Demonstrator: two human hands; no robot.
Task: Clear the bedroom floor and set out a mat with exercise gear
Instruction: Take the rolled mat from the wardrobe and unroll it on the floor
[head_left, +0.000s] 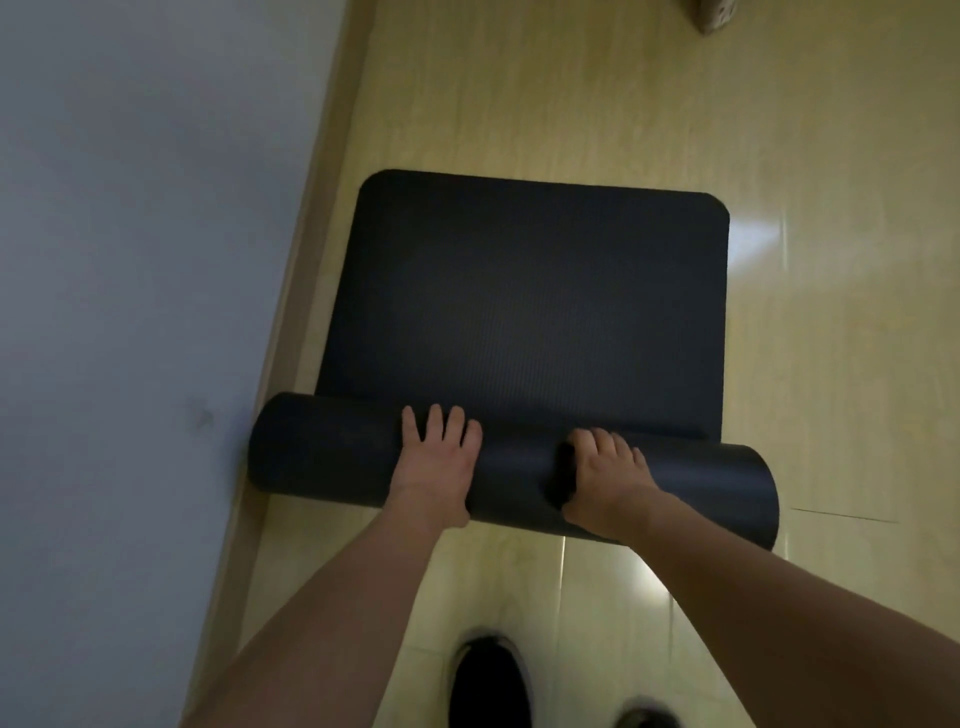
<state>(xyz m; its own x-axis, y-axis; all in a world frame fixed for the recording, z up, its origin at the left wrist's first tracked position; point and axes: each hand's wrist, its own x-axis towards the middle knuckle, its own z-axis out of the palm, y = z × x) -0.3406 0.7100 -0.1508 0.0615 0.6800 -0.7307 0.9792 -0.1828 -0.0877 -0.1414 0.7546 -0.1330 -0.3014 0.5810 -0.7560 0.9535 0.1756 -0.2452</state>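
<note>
Above the dark shoes (491, 680) at the bottom, the left hand (436, 462) and right hand (605, 478) press flat, straight fingers on the rolled mat (540, 312); rolling evenly toward the bottom should lay it straight.

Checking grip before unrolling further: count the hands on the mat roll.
2. The left hand lies on the roll left of middle; the right hand is right of middle.
</note>
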